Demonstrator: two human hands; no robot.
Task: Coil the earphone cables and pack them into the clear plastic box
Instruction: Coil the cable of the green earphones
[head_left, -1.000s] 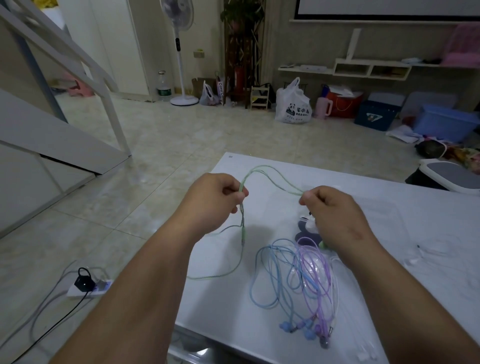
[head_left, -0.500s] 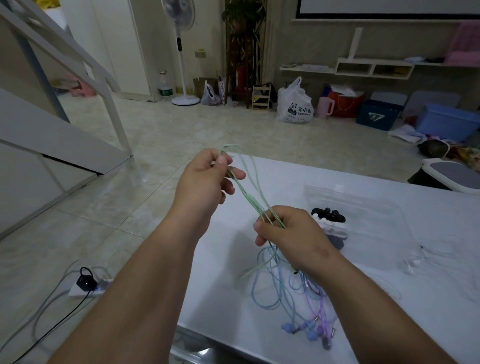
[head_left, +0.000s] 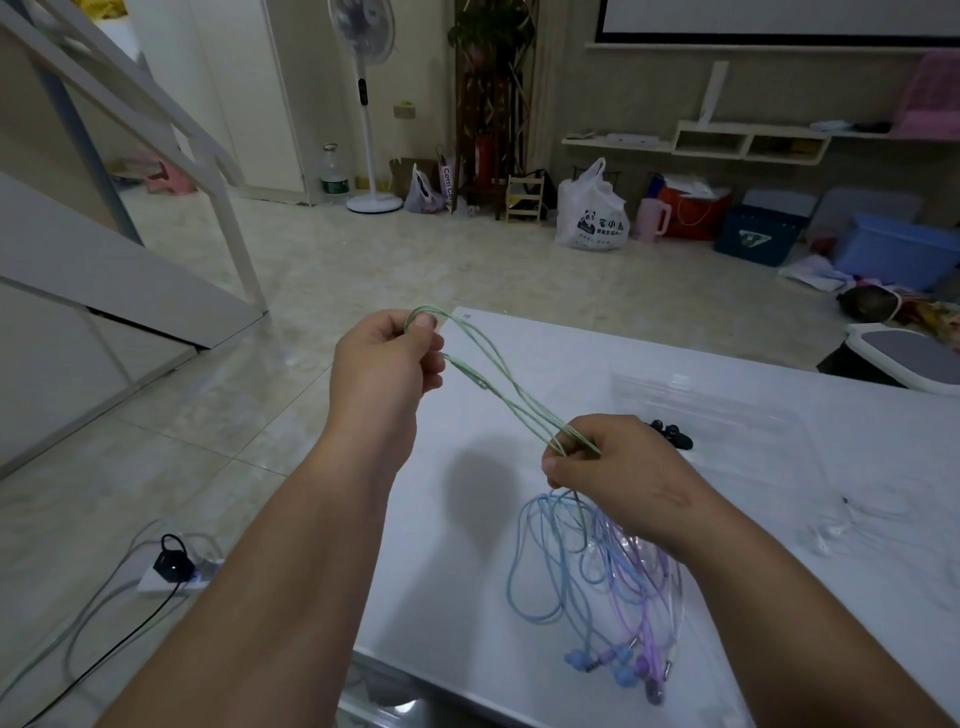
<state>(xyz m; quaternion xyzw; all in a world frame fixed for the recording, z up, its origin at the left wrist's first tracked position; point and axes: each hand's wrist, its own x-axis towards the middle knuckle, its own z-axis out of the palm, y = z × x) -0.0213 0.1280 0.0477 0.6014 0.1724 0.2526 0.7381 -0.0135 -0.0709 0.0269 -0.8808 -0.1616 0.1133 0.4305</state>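
- Your left hand (head_left: 387, 364), about mid-frame, is pinching the looped end of the green cable (head_left: 485, 385) between thumb and fingers, up over the far left corner of the table (head_left: 441, 597).
- Your right hand (head_left: 618, 478), lower and further right, has its fingers curled round the other end of those green strands, so they stretch between both hands, clear of the table.
- Right below that hand a tangle of blue and purple cables (head_left: 597, 571) lies on the table, earbuds toward the bottom edge.
- The clear plastic box (head_left: 727, 395) sits just behind your right hand, with black earbuds (head_left: 672, 435) peeking out by your knuckles.
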